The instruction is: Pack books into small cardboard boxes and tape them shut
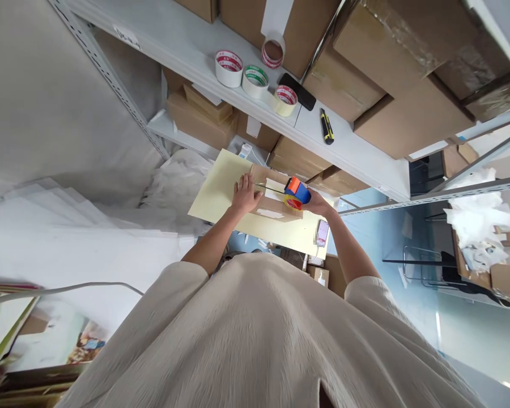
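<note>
A brown cardboard box (280,213) lies on a pale yellow board (215,184) in front of me. My left hand (245,195) rests on the left part of the box with its fingers stretched out, a ring on one of them. My right hand (317,203) is wrapped round a blue and orange tape dispenser (296,192) above the right part of the box. A thin strip of tape seems to run from the dispenser towards my left hand. A white paper patch shows on the box's top.
On the grey shelf (178,56) beyond the board stand several tape rolls (228,69), a black phone-like object (297,90) and a yellow-black utility knife (327,126). Large cartons (408,113) fill its right side. A lit phone (322,233) lies on the board's right end.
</note>
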The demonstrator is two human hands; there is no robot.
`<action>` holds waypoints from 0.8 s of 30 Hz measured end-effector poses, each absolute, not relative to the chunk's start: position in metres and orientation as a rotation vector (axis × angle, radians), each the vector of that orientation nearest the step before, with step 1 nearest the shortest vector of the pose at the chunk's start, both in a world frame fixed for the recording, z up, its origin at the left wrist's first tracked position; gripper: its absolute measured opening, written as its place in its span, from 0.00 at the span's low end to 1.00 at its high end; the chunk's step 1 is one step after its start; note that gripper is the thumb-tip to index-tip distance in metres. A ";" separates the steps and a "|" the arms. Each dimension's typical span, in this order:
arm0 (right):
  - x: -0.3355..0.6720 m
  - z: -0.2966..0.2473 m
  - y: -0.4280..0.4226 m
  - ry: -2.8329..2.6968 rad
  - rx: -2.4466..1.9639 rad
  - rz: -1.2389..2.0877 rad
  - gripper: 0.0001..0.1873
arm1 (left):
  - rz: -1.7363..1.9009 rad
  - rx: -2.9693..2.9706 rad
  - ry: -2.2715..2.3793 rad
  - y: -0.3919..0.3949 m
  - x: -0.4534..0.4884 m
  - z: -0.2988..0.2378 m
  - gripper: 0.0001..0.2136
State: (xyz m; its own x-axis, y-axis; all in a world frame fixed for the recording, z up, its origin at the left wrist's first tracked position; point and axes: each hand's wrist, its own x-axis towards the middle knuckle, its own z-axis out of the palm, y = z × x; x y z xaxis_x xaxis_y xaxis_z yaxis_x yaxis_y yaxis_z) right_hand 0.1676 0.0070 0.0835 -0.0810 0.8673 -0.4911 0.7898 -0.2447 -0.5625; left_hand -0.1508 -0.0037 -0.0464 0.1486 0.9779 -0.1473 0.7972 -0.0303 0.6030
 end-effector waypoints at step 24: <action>0.169 0.065 0.002 -1.653 -1.885 1.219 0.39 | 0.961 1.131 1.122 0.047 -0.081 0.031 0.15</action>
State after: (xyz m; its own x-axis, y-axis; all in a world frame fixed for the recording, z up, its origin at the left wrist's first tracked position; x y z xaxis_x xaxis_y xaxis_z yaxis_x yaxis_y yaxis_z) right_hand 0.1688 0.0024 0.0652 -0.0521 0.9285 -0.3676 0.6256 -0.2565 -0.7367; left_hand -0.0807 0.0475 0.0313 0.1899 0.9662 -0.1742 -0.0234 0.1819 0.9830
